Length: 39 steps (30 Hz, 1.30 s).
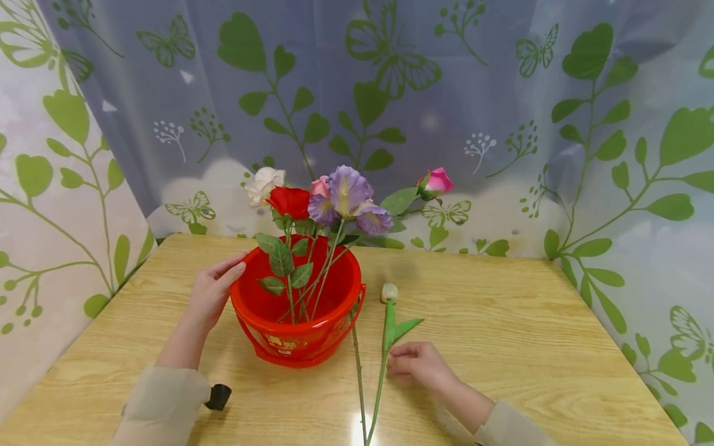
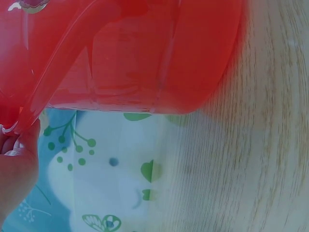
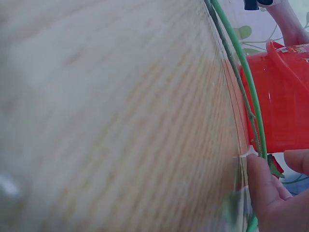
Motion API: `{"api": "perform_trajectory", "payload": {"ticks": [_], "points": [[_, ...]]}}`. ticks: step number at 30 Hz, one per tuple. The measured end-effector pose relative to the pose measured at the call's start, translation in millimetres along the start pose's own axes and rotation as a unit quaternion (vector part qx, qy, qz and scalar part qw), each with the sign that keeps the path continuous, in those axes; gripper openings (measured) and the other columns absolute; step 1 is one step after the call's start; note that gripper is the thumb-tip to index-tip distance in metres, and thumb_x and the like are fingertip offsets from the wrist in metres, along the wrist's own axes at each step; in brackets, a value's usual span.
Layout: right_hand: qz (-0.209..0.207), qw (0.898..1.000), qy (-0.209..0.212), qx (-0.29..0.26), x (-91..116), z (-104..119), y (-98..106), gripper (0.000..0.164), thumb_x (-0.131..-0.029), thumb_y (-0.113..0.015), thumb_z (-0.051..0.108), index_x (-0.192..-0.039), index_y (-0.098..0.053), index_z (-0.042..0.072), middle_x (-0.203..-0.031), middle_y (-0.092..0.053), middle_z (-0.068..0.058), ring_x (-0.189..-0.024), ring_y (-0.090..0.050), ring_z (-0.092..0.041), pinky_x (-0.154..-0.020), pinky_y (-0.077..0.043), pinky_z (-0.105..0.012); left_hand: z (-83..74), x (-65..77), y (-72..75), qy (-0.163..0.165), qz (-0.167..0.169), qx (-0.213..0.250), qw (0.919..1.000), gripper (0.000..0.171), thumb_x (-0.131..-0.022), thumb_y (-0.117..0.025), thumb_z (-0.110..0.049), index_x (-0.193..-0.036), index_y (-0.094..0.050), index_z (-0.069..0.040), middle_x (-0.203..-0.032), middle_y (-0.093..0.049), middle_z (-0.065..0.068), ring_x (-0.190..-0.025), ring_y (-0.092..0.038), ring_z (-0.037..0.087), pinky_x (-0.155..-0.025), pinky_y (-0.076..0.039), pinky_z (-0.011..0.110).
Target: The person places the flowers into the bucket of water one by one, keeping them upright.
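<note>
My left hand (image 1: 211, 294) grips the rim of a red plastic bucket (image 1: 298, 347) at its left side; the left wrist view shows the thumb (image 2: 30, 145) against the rim. Several artificial flowers stand in the bucket: a red rose (image 1: 290, 202), a white flower (image 1: 264, 186) and a purple iris (image 1: 349, 192) among them. Right of the bucket lies a white tulip (image 1: 390, 293) with a green stem (image 1: 380, 384). At that stem is my right hand (image 1: 419, 364), fingertips beside it. In the right wrist view, thumb (image 3: 297, 160) and forefinger stand apart.
A thorny stem (image 1: 359, 365) lies left of the tulip, its upper end hidden by the bucket. A bright pink rosebud (image 1: 436, 181) leans out to the right. The wooden table (image 1: 502, 322) ends at a patterned curtain (image 1: 435, 124).
</note>
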State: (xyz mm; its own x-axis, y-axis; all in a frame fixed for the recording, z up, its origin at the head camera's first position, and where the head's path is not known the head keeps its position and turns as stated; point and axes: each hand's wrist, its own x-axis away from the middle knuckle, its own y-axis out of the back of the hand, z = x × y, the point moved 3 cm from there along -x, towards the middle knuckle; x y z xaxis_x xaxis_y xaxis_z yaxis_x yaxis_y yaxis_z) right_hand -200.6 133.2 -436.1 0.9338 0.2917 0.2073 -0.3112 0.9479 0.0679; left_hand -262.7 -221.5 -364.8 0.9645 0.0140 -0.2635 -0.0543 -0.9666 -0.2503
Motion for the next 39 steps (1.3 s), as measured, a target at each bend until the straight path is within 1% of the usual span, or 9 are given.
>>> {"api": "perform_trajectory", "payload": {"ticks": [5,8,12,18,21,25,28,34,39], "points": [[0.014,0.999,-0.028,-0.022,-1,-5,-1,0.030,-0.082,-0.054,-0.001,-0.103,-0.048,-0.022,-0.084,-0.062,-0.014,-0.078,-0.062,-0.025,-0.073,-0.051,-0.035,1.4,-0.3,0.8,0.003,-0.005,0.000,1.0000,0.023,-0.087,-0.054,-0.003,-0.101,-0.068,-0.014,-0.095,-0.064,-0.007,-0.088,-0.060,0.006,-0.074,-0.048,0.019],[0.011,0.998,-0.043,-0.038,-2,-8,-2,0.030,-0.083,-0.054,-0.001,-0.103,-0.047,-0.022,-0.083,-0.063,-0.014,-0.077,-0.062,-0.023,-0.072,-0.051,-0.033,2.2,-0.1,1.2,0.006,-0.008,-0.003,0.9999,0.023,-0.087,-0.054,-0.004,-0.099,-0.068,-0.017,-0.095,-0.063,-0.007,-0.088,-0.059,0.006,-0.075,-0.048,0.019],[0.003,0.998,-0.048,-0.040,-4,-10,-3,0.031,-0.082,-0.053,-0.001,-0.104,-0.047,-0.022,-0.084,-0.063,-0.016,-0.076,-0.062,-0.022,-0.071,-0.052,-0.032,2.0,0.3,1.6,0.008,-0.008,-0.004,0.9999,0.022,-0.087,-0.055,-0.005,-0.102,-0.068,-0.014,-0.096,-0.063,-0.008,-0.088,-0.059,0.005,-0.075,-0.048,0.019],[-0.011,0.997,-0.057,-0.047,-7,-11,-8,0.029,-0.081,-0.055,-0.003,-0.102,-0.047,-0.021,-0.078,-0.063,-0.011,-0.070,-0.062,-0.018,-0.068,-0.052,-0.028,1.6,0.3,1.8,0.009,-0.008,-0.009,0.9999,0.025,-0.087,-0.055,-0.006,-0.111,-0.062,-0.004,-0.096,-0.063,-0.008,-0.089,-0.059,0.006,-0.075,-0.048,0.020],[-0.016,0.997,-0.059,-0.053,-9,-11,-10,0.026,-0.081,-0.054,-0.004,-0.100,-0.047,-0.021,-0.079,-0.063,-0.014,-0.069,-0.062,-0.018,-0.067,-0.052,-0.027,1.5,0.3,2.0,0.011,-0.006,-0.011,0.9999,0.028,-0.087,-0.055,-0.007,-0.114,-0.060,-0.001,-0.097,-0.063,-0.007,-0.089,-0.059,0.007,-0.075,-0.048,0.020],[-0.022,0.995,-0.061,-0.070,-11,-10,-12,0.026,-0.082,-0.053,-0.006,-0.100,-0.046,-0.022,-0.082,-0.063,-0.017,-0.071,-0.063,-0.020,-0.067,-0.052,-0.027,1.1,-0.1,2.0,0.010,-0.008,-0.011,0.9999,0.023,-0.087,-0.056,-0.007,-0.108,-0.065,-0.009,-0.096,-0.063,-0.007,-0.088,-0.060,0.007,-0.074,-0.049,0.020],[-0.025,0.995,-0.065,-0.076,-13,-10,-13,0.026,-0.082,-0.053,-0.005,-0.101,-0.045,-0.022,-0.081,-0.063,-0.017,-0.071,-0.063,-0.020,-0.067,-0.052,-0.027,0.9,-0.5,1.7,0.007,-0.011,-0.011,0.9999,0.021,-0.086,-0.056,-0.006,-0.102,-0.068,-0.014,-0.095,-0.064,-0.007,-0.087,-0.060,0.007,-0.073,-0.049,0.020],[-0.033,0.995,-0.071,-0.065,-14,-10,-12,0.021,-0.083,-0.052,-0.006,-0.098,-0.047,-0.019,-0.079,-0.064,-0.014,-0.066,-0.062,-0.016,-0.061,-0.052,-0.023,0.4,-0.4,1.2,0.006,-0.008,-0.009,0.9999,0.022,-0.086,-0.056,-0.006,-0.106,-0.066,-0.010,-0.095,-0.064,-0.006,-0.087,-0.060,0.007,-0.073,-0.049,0.020],[-0.033,0.994,-0.069,-0.076,-15,-11,-11,0.019,-0.083,-0.053,-0.006,-0.097,-0.048,-0.018,-0.077,-0.063,-0.014,-0.066,-0.062,-0.016,-0.060,-0.052,-0.022,0.4,-0.7,1.0,0.006,-0.008,-0.008,0.9999,0.022,-0.087,-0.055,-0.005,-0.101,-0.068,-0.015,-0.095,-0.064,-0.007,-0.087,-0.060,0.006,-0.074,-0.049,0.020]]}}
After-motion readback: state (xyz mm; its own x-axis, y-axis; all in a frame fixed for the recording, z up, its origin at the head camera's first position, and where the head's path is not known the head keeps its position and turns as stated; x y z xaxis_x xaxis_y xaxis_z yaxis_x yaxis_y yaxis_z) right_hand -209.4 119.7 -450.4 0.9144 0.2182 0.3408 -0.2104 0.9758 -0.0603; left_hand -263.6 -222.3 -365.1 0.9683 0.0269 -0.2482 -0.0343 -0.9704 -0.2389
